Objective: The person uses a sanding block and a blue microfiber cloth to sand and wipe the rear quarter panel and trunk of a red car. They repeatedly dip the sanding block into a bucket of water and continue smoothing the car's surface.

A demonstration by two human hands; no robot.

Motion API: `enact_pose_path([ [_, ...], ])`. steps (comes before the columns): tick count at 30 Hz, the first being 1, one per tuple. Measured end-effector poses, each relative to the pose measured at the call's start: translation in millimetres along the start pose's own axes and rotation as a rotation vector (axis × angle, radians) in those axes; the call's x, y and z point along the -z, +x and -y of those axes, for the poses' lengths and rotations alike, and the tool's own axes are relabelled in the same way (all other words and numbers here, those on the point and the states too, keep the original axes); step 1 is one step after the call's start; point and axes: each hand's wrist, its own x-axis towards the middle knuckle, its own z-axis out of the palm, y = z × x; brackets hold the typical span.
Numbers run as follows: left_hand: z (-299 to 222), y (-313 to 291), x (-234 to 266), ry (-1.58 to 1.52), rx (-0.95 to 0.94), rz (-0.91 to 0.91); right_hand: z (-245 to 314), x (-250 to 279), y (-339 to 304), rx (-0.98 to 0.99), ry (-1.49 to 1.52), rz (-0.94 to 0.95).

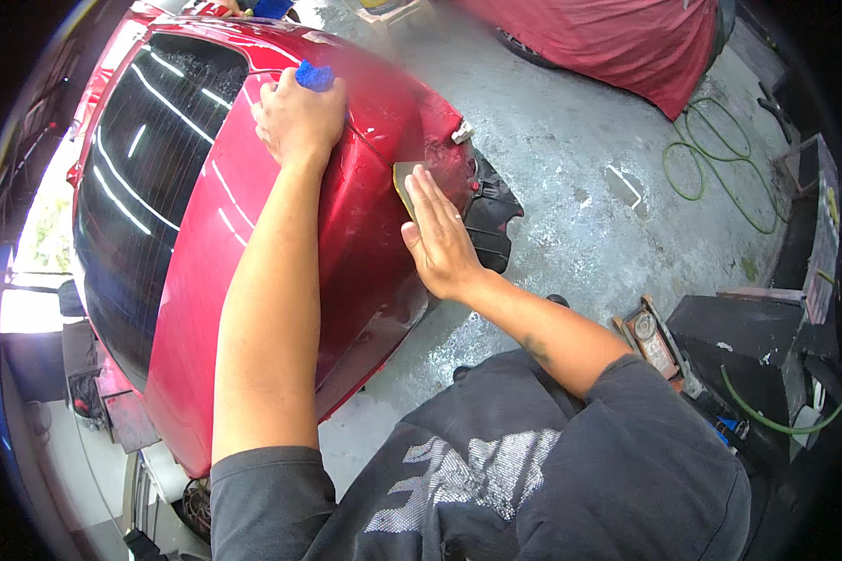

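We count two bare hands at the middle of the scene: one left hand (301,117) and one right hand (442,238), with one ring (457,217) on the right. We see one blue cloth (315,77) and one sanding pad (405,179), one at each hand. We find one red car (196,327) on the left, with one rear window (150,159). Far right we count one red cover (617,47) and one tyre (529,51) at its edge. On the right we make out two stretches of green hose (699,150), one far and one near; whether they join, we cannot tell. Near right we count one lamp unit (653,341).
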Motion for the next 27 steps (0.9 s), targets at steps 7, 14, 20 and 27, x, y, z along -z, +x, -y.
enact_pose_path([
  [7, -2.5, -0.4, 4.2, 0.017, 0.004, 0.007, -38.6, -5.0, 86.8, -0.122, -0.033, -0.020],
  [14, -3.9, -2.8, 0.6, 0.008, 0.009, 0.011, 6.4, 6.4, 30.5, -0.231, -0.077, 0.059],
  [20, 1.0, 1.8, 10.2, 0.013, 0.024, 0.000, 45.8, 5.7, 13.7, -0.319, 0.032, 0.224],
  [27, 1.1, -0.1, 7.8, -0.014, 0.017, 0.023, 24.1, -15.3, 42.1, -0.296, 0.063, 0.027],
])
